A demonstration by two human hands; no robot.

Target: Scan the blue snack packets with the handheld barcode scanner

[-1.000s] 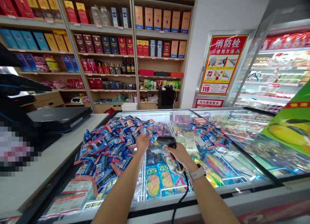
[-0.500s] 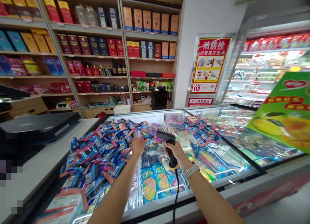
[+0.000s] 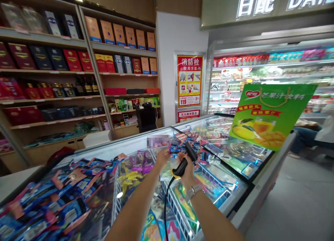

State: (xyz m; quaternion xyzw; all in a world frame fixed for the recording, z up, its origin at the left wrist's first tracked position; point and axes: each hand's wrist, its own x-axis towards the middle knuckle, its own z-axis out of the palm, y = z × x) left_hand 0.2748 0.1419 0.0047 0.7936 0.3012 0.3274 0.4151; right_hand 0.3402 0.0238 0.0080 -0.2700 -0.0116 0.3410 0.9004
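In my right hand (image 3: pixel 188 171) I grip a black handheld barcode scanner (image 3: pixel 191 152), its head pointing up and away. From its yellow-ringed handle end a black cord runs down. My left hand (image 3: pixel 162 159) reaches forward beside it, with fingers closed at a blue snack packet (image 3: pixel 172 150); the fingertips are partly hidden. That packet is at the near-left edge of a small pile of blue and pink packets (image 3: pixel 202 157) on the freezer's glass top. A larger heap of the same packets (image 3: pixel 70 192) spreads over the glass at left.
Beneath the glass of the chest freezer (image 3: pixel 236 211), wire baskets (image 3: pixel 177 208) hold frozen goods. A green juice carton bag (image 3: pixel 271 115) stands on the right side. Boxed-goods shelves (image 3: pixel 125 74) line the back. A seated person's leg (image 3: pixel 304 138) shows far right, beside the floor (image 3: pixel 292 199).
My view has swung right. The left hand has moved from beside the larger heap to the smaller pile, with a packet at its fingers. The scanner has turned from pointing left to pointing upward.
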